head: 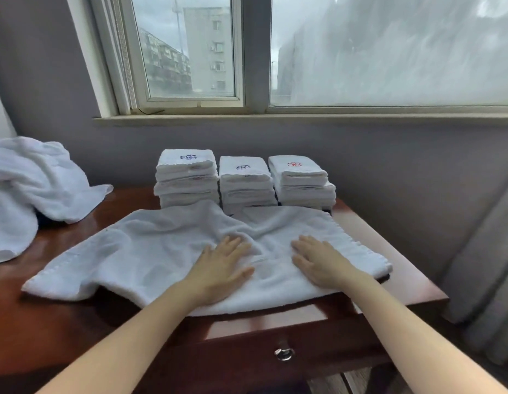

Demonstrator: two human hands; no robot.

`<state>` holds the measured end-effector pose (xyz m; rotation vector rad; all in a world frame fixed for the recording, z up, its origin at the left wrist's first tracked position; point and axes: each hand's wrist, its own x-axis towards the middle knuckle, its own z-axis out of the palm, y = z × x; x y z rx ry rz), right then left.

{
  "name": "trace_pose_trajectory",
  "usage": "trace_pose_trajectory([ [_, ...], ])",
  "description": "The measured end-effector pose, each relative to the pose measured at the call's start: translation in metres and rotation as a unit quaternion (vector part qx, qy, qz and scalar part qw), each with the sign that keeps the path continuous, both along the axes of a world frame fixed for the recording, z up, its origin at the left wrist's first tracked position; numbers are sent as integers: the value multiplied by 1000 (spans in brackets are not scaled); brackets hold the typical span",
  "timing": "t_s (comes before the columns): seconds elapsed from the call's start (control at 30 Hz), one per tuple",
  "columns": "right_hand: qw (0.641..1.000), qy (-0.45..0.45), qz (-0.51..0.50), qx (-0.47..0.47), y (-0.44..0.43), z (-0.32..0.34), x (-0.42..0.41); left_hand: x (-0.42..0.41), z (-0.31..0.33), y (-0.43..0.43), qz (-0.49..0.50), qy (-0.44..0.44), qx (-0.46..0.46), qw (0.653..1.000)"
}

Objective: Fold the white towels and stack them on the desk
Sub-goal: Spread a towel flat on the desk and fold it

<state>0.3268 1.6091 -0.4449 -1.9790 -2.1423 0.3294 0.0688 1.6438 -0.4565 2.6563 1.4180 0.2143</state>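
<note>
A white terry towel [150, 251] is spread, rumpled, across the dark reddish-brown wooden desk [403, 268], with its near edge brought right to the front of the desktop and its far edge lying against the foot of the stacks behind it. The left hand [221, 268] is laid palm-down near the middle of this towel, its fingers straight and slightly fanned, and nothing is gripped. The right hand [318, 263] is pressed flat on the right part of the same towel, its fingers likewise extended and a little apart, and a ridge of creased cloth is raised between the two hands. Along the back of the desk, close to the grey wall [389, 155], folded white towels are lined up in three piles side by side: the left stack [187, 180] and the middle stack [247, 186] are each topped by a blue embroidered emblem, the right stack [301, 183] by a red one. At the far left a heap of unfolded white towels [28, 189] is piled, partly on the desk. A drawer [247, 356] with a metal ring pull [284, 354] is set in the desk front. A white-framed window [190, 52] is seen above, and a grey curtain [489, 265] at the right.
</note>
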Motion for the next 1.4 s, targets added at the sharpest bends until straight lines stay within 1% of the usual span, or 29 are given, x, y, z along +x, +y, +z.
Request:
trace_pose_trajectory([
  [0.07, 999, -30, -12, -8, 1, -11, 6, -1, -10, 4, 19, -1, -6, 1000],
  [0.2, 998, -49, -32, -15, -1, -13, 12, 4, -13, 3, 35, 65, -34, 997],
  [0.37, 996, -61, -57, -26, -19, -16, 26, 19, -14, -15, 44, 54, -45, 997],
  [0.6, 993, -68, -93, -28, -49, -20, 44, 44, -8, -44, 48, 74, -78, 993],
  [0.7, 992, -80, -102, -9, -54, -17, 45, 47, -4, -51, 51, 84, -83, 992],
  [0.8, 983, -117, -138, 30, -46, -8, 44, 55, 7, -41, 65, 66, -38, 995],
  [0.87, 979, -115, -162, 45, -33, 0, 44, 61, 16, -23, 80, 62, -3, 995],
  [0.93, 982, -81, -161, 64, -16, 6, 46, 66, 22, -1, 81, 48, 10, 996],
  [1.0, 985, -54, -135, 88, 3, 11, 46, 70, 24, 21, 76, 18, -2, 997],
  [1.1, 987, -42, -94, 121, 34, 14, 42, 78, 25, 51, 78, 0, -12, 997],
  [1.17, 988, -40, -86, 124, 56, 16, 41, 82, 23, 66, 78, -11, -19, 997],
  [1.23, 990, -31, -93, 105, 76, 17, 41, 86, 17, 77, 77, -35, -19, 996],
  [1.3, 990, -10, -105, 96, 93, 16, 42, 89, 11, 86, 90, -73, 2, 993],
  [1.4, 985, 44, -112, 121, 112, 11, 43, 94, 8, 97, 111, -127, 39, 985],
])
